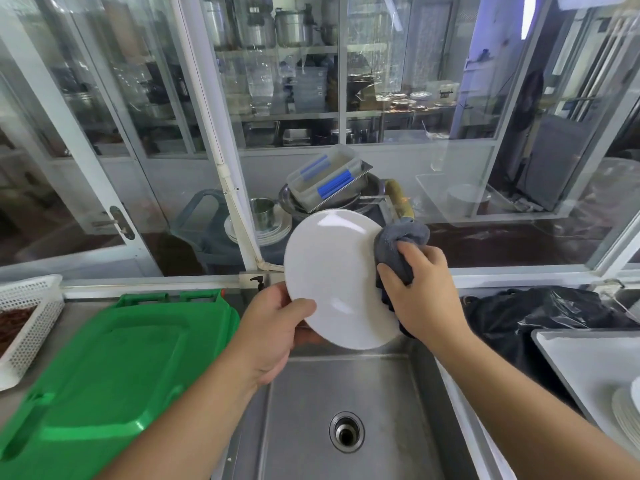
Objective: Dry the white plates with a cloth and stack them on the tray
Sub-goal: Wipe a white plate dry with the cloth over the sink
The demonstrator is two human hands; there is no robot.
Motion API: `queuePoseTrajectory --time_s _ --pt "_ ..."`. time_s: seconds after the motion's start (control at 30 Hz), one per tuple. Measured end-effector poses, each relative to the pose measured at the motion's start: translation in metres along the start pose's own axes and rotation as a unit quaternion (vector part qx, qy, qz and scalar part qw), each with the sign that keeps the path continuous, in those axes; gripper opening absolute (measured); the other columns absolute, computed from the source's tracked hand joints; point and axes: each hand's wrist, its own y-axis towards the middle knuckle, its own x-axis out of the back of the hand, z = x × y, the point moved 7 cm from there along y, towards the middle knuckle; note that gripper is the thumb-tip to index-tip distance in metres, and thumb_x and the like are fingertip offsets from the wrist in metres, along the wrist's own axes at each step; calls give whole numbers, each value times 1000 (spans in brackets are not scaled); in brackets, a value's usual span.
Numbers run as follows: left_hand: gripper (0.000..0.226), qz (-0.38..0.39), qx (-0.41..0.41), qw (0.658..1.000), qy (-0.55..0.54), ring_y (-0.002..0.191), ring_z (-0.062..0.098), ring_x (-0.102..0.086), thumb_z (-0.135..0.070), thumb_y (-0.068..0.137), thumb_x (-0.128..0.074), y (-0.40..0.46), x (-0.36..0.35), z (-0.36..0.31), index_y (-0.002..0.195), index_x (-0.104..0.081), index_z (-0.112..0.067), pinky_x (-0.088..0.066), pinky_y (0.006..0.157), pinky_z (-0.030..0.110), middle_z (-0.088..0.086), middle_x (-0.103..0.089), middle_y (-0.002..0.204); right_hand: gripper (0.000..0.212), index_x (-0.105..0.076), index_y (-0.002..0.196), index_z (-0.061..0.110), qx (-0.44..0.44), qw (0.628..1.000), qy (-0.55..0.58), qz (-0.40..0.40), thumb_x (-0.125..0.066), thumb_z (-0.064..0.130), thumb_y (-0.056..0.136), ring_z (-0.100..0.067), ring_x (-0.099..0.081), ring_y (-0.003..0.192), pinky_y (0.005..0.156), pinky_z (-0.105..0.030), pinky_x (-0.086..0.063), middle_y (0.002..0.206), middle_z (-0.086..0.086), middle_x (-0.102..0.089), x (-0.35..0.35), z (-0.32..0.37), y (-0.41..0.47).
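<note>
A white plate (334,271) is held tilted above the steel sink (349,393). My left hand (273,327) grips its lower left rim, thumb across the face. My right hand (422,289) grips a bunched grey cloth (398,244) against the plate's right edge, and part of the cloth hangs behind the rim. At the right edge lies a pale tray (571,355), with a stack of white plates (627,414) at its near end, cut off by the frame.
A green plastic lid (117,362) covers the counter on the left, beside a white perforated basket (27,317). A black plastic bag (540,313) lies right of the sink. Behind the glass window stand more plates, metal bowls and a clear box.
</note>
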Motion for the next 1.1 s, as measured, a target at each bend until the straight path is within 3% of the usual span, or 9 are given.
queuePoseTrajectory --time_s 0.1,0.27,0.37,0.47,0.6,0.73,0.87,0.97,1.1 --pt "30 -32 -21 999 -12 86 19 -78 11 99 -52 3 1 0 107 -73 -8 -64 65 36 10 -81 103 33 -72 122 17 43 997 -70 -7 -71 35 95 -37 -54 107 91 -47 -53 122 -11 -54 -4 7 -19" --pt "38 -52 -44 998 9 93 21 -77 14 96 -52 8 6 -1 115 -69 -15 -64 66 38 4 -80 106 20 -69 100 21 106 991 -69 34 -65 39 92 -26 -55 75 62 -34 -47 100 2 -53 -24 22 -51" --pt "46 -46 -49 997 46 104 27 -75 10 93 -56 6 5 4 121 -67 -25 -65 74 47 2 -78 111 30 -72 101 19 172 983 -39 56 -58 44 92 -22 -58 78 62 -35 -50 99 3 -56 -25 44 -57" --pt "47 -22 -47 996 69 109 32 -73 0 84 -58 -1 -5 10 121 -70 -28 -63 84 55 6 -78 113 21 -74 101 15 246 967 -21 70 -66 33 95 -28 -60 83 68 -39 -51 101 -3 -59 -22 72 -47" --pt "47 10 -11 1000 26 98 25 -73 7 90 -52 -11 -18 22 105 -74 -32 -64 69 44 9 -77 107 16 -79 108 12 313 948 -29 52 -77 17 93 -33 -60 84 75 -38 -49 104 -11 -64 -17 101 -18" --pt "45 -7 -21 999 -26 98 26 -75 -3 80 -60 -16 -15 19 118 -71 -24 -64 69 47 10 -77 112 27 -78 120 12 268 961 -69 14 -73 22 95 -42 -64 91 76 -45 -54 112 -15 -63 -12 99 17" --pt "46 -58 -44 995 -65 92 20 -77 14 93 -57 -12 2 11 125 -66 -17 -63 66 44 4 -78 108 31 -75 127 16 183 977 -109 -3 -66 26 99 -42 -64 94 77 -43 -55 122 -14 -61 -4 68 44" --pt "50 -91 -64 991 -72 95 16 -76 15 91 -57 -8 16 5 123 -67 -22 -63 66 40 -2 -78 108 30 -74 126 19 135 984 -114 8 -66 29 98 -37 -66 92 72 -35 -50 123 -11 -61 -9 45 37" --pt "52 -103 -79 989 -65 98 15 -75 0 78 -63 -3 20 5 121 -67 -29 -64 65 40 -8 -78 107 28 -73 120 21 86 991 -96 29 -68 31 95 -33 -65 87 72 -38 -55 115 -7 -58 -24 26 9"
